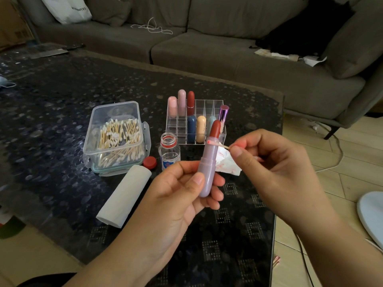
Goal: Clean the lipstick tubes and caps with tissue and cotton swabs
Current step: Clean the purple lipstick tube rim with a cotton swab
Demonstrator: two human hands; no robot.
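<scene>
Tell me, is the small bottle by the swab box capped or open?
Open. The small bottle has a bare neck; its red cap lies beside it.

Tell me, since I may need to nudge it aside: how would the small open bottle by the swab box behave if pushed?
The bottle looks tall and narrow with little liquid, so it is probably light and apt to tip. Its red cap lies off beside it, so a tip could spill. It stands on the glossy table, so it may also slide.

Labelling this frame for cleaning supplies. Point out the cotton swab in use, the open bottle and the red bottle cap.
cotton swab point(217, 144): head view, on the wooden stick near its stained tip.
open bottle point(169, 154): head view, on the clear body below the neck.
red bottle cap point(149, 162): head view, on its top face.
</scene>
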